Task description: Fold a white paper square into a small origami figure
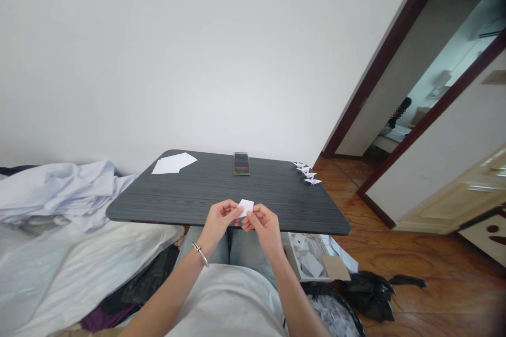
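Between my two hands is a small folded piece of white paper, held just above the front edge of the dark table. My left hand pinches its left side between thumb and fingers. At its lower right, my right hand grips the paper with thumb and fingertips. Several small folded white paper figures stand in a row at the table's right side. Flat sheets of white paper lie overlapping at the back left.
A phone lies at the table's back, by the wall. White cloth is heaped to the left. Below the table's right side are a box with papers, a black bag and a bin of paper scraps. A doorway opens at right.
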